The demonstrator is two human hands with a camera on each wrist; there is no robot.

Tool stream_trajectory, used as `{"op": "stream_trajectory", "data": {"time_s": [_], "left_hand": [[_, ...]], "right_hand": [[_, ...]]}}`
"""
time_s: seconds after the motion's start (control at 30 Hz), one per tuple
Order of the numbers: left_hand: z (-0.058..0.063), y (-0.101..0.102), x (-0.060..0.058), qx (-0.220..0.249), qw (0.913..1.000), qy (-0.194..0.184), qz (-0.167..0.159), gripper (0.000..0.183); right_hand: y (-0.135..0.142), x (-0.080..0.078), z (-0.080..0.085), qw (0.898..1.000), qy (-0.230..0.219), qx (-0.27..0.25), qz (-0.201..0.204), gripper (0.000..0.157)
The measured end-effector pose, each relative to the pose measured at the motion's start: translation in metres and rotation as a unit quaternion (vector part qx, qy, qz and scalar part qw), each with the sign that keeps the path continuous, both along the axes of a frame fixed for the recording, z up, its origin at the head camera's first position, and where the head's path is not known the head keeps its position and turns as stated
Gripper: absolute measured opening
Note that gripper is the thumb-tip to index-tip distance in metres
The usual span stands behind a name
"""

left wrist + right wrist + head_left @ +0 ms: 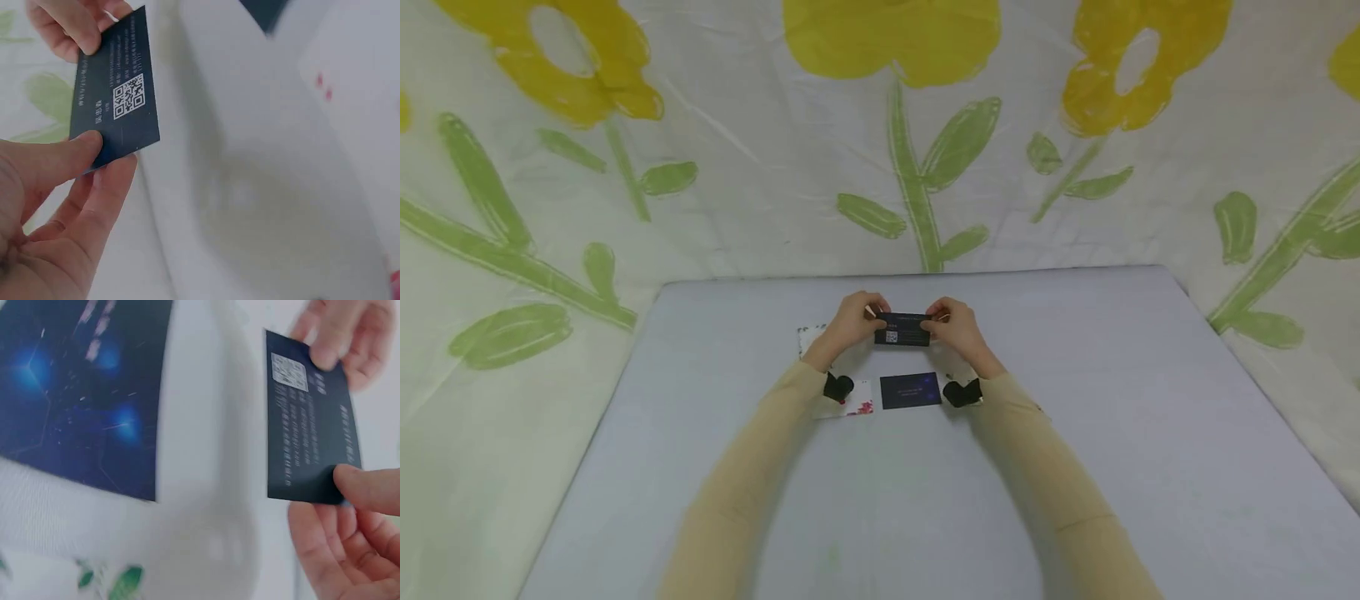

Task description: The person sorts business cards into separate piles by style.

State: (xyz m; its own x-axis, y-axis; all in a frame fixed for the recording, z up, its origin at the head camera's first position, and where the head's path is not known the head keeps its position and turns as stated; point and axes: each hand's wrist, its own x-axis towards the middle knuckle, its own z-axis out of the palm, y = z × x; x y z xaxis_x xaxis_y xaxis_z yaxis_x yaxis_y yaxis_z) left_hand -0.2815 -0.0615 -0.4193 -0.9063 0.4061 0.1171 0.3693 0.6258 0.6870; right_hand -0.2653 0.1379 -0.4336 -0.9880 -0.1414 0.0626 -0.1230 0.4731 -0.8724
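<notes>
A dark blue business card [910,330] with a QR code and pale printed text is held up, slightly tilted, over the far part of the table. My left hand [850,321] pinches its left end between thumb and fingers. At the other end, my right hand [958,327] pinches the same card [306,437]. Both wrist views show the thumbs on the printed face and fingers behind it. Below the hands, another dark blue card [910,391] with glowing blue spots lies flat on the table.
On the pale table [880,500], a white card with red flowers [859,400] lies partly under the left wrist. Farther back is a white card with a leafy border [808,336]. Green leaves mark a white card [125,581] near the right wrist. A flower-patterned curtain [760,192] hangs behind.
</notes>
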Motion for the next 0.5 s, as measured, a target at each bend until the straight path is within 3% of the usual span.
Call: {"op": "stream_trajectory", "data": {"time_s": [0.1, 0.2, 0.37, 0.5], "left_hand": [[0.006, -0.002, 0.016, 0.031, 0.9995, -0.008, -0.001, 0.013], [0.006, -0.004, 0.032, 0.056, 0.998, -0.029, 0.002, 0.015], [-0.001, -0.004, 0.055, 0.066, 0.9956, -0.062, 0.021, 0.013], [-0.007, -0.001, 0.069, 0.045, 0.9966, -0.062, 0.031, 0.009]], "right_hand": [[0.009, 0.008, 0.006, 0.998, -0.032, -0.058, 0.022, 0.017], [0.014, 0.018, 0.009, 0.994, -0.07, -0.065, 0.047, 0.017], [0.02, 0.034, 0.01, 0.991, -0.111, -0.017, 0.073, 0.016], [0.022, 0.042, 0.008, 0.988, -0.128, 0.018, 0.084, 0.015]]}}
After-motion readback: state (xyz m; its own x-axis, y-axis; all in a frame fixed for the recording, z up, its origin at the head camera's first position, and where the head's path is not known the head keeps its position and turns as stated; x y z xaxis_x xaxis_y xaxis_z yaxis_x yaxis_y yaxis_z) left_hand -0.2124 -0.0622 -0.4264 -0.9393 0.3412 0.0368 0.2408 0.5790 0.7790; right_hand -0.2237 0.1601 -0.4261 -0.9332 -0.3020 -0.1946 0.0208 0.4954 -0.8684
